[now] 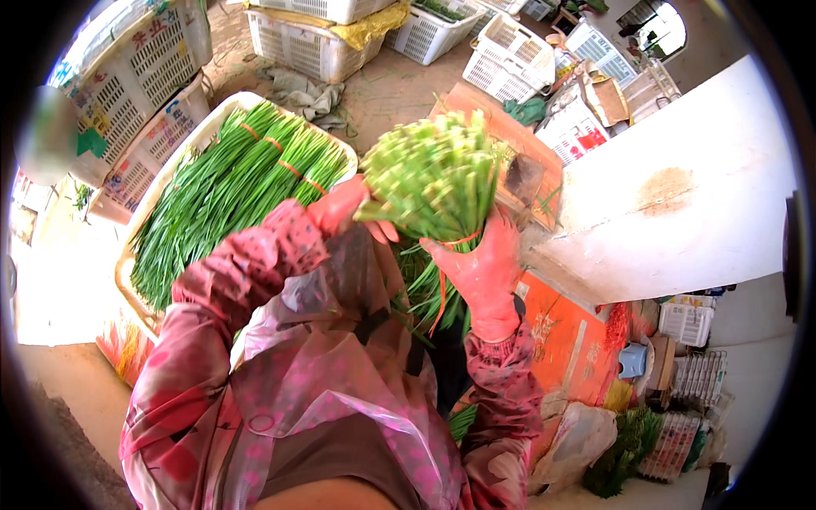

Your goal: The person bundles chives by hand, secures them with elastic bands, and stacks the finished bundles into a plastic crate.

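Observation:
A thick bunch of garlic chives [433,183] stands in front of me with its pale cut ends up, slightly blurred by motion. My right hand [486,272], in a pink-red rubber glove, grips its right side next to an orange tie [463,241]; the tie's loose end hangs below. My left hand [342,209], gloved alike, closes on the bunch's left edge near the cut ends, with some fingers partly hidden. The green leaves drop down between my arms. To the left, tied chive bunches [225,187] lie side by side in a pale basket [127,265].
Stacked white crates [149,76] stand at far left, and more crates [314,47] line the back. A grey cloth [308,95] lies on the floor. At right are a white pillar [671,195], an orange board [561,348], a blue stool [632,360] and loose greens [625,450].

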Demonstrator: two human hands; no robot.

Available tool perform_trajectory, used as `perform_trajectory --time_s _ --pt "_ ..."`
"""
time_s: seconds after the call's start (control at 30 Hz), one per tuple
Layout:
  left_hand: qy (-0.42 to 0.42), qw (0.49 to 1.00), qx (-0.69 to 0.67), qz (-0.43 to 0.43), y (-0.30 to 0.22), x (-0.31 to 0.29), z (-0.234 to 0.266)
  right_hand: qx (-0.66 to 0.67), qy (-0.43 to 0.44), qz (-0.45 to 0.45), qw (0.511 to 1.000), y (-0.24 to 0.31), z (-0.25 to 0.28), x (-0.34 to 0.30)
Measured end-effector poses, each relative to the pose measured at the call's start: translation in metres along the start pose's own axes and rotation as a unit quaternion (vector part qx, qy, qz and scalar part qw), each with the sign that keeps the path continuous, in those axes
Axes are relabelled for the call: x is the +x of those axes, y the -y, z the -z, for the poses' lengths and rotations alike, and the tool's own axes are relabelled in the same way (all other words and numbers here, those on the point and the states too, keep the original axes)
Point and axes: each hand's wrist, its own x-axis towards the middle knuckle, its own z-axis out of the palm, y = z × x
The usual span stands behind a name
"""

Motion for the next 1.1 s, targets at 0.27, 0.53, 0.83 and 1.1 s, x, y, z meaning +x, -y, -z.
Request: perform_trajectory --time_s 0.27,0.53,0.83,1.1 --pt "-0.204 0.936 0.092 -0.271 -0.013 -0.023 -0.096 -0.009 0.068 -0.190 0.979 0.028 -0.029 0.002" --pt "-0.278 0.922 0.064 -0.263 -0.004 -0.025 -0.075 -0.103 0.150 0.016 0.983 0.047 -0.033 -0.021" --pt "-0.092 0.973 -0.143 -0.154 -0.001 -0.018 -0.089 0.249 0.156 -0.103 0.950 -0.009 0.011 0.057" --pt "-0.091 0.959 -0.223 -0.148 0.010 -0.025 -0.068 0.410 0.047 -0.239 0.879 -0.044 -0.011 0.007"
